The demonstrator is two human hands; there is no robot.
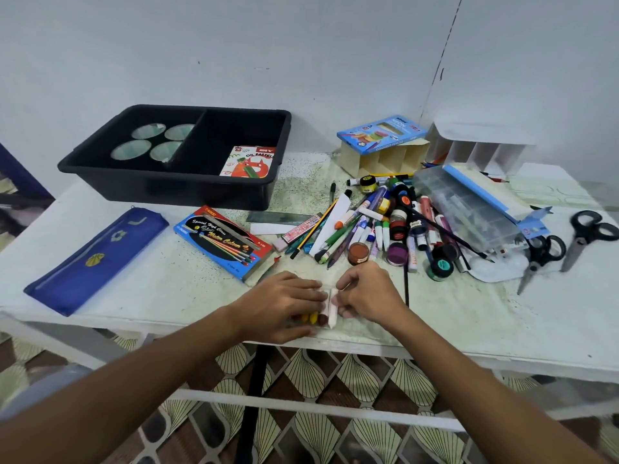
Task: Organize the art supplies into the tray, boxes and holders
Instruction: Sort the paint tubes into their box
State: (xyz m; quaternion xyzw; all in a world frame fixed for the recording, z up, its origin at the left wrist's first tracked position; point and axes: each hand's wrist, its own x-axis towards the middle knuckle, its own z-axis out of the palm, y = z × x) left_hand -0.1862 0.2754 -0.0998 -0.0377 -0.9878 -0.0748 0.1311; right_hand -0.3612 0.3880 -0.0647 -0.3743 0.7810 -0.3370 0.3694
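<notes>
Near the table's front edge lies a small clear crayon case [320,318] with yellow and brown crayon tips showing. My left hand [281,304] lies flat over it, fingers straight, pressing on its top. My right hand [366,291] pinches a pale pink crayon [332,309] at the case's right end. A black tray [174,155] at the back left holds several round cups and an oil pastel box [249,162]. A heap of markers, pens and paint pots [392,226] lies in the middle right.
A blue pencil pouch [97,259] lies at the left and a water colour pencil box [222,241] beside it. Cardboard holder [385,159], white divider holder [482,152], clear compartment box [469,209] and two black scissors [569,242] stand at the right.
</notes>
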